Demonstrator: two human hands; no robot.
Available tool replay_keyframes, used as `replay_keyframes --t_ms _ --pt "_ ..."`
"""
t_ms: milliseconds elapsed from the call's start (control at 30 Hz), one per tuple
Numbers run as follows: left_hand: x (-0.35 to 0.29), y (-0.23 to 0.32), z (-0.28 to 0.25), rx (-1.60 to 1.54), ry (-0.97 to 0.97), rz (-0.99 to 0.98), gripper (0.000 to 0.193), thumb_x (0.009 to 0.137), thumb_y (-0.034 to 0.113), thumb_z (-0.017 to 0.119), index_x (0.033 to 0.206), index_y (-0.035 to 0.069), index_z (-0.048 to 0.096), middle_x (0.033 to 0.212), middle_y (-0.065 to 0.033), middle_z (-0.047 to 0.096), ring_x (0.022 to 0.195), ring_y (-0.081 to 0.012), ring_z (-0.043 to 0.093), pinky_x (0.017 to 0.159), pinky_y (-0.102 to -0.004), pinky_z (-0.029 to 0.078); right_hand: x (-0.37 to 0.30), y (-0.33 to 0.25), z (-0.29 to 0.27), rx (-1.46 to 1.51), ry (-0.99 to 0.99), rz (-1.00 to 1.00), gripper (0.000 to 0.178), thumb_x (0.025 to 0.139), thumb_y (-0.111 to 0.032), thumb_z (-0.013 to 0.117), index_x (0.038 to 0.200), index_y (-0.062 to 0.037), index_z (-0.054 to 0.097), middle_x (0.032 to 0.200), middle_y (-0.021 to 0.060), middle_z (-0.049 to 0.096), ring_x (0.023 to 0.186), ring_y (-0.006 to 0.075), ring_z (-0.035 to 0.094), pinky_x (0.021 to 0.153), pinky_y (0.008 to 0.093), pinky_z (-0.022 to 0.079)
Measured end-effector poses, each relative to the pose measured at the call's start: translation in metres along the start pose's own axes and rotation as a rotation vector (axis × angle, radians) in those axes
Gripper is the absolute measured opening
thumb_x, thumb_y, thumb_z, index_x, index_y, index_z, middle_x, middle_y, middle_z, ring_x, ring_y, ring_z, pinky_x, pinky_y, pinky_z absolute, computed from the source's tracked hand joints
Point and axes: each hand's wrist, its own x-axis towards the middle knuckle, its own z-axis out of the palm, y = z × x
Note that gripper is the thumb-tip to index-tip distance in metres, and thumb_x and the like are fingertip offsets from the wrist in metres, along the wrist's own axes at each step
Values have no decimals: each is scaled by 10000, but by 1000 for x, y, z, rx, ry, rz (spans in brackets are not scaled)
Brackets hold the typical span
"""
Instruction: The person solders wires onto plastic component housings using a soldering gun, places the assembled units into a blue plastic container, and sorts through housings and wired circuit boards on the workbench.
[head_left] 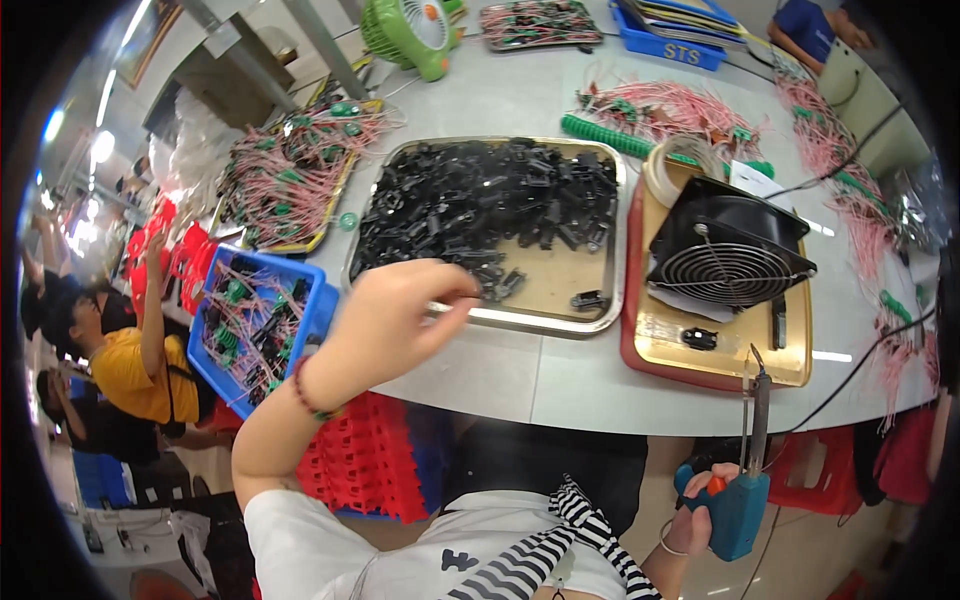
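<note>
My left hand (405,308) hovers at the near left edge of a metal tray (560,275) heaped with small black plastic parts (470,200). Its fingers are curled together, with a small pale bit showing between them; I cannot make out what it is. A red beaded bracelet circles that wrist. Down at the right, my right hand (692,515) grips a blue soldering gun (738,515) with a red trigger, its tip pointing up. Above the tip, one black part (699,338) lies on a gold-coloured tray (655,360), in front of a black fan (735,245).
A blue bin (322,310) with wired parts sits left of my forearm. Pink wire bundles (290,180) fill a tray at the far left, and more (680,110) lie far right. A green fan (410,35) stands at the back. Dark cables cross the right side. People work at left.
</note>
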Motion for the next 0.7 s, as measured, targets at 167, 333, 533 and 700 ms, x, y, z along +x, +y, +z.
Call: replay_keyframes --t_ms 167,333,533,700 --pt "59 0 73 17 8 367 130 795 142 681 869 47 633 830 -93 642 698 -240 615 632 -324 501 -2 -10 2 -59 66 51 577 705 -195 636 1181 47 419 1091 161 487 711 161 508 629 282 413" --pt "153 -29 72 -83 150 111 201 792 176 641 920 22 617 870 -135 647 820 -294 623 752 -397 499 -9 -11 -15 -75 160 95 571 697 -203 637 1164 56 435 1089 155 486 708 155 505 633 274 407" --pt "265 -140 83 192 64 162 400 724 181 706 1106 76 651 966 -160 678 913 -269 642 821 -367 504 -6 -13 -11 -89 173 110 563 692 -207 642 1145 60 440 1073 149 488 703 153 505 632 275 406" --pt "294 -157 92 -16 -272 30 448 649 158 760 1079 59 679 982 -117 693 899 -204 650 811 -326 507 -8 -10 -10 -152 219 49 581 682 -224 664 1148 47 447 1052 141 509 688 148 506 624 276 410"
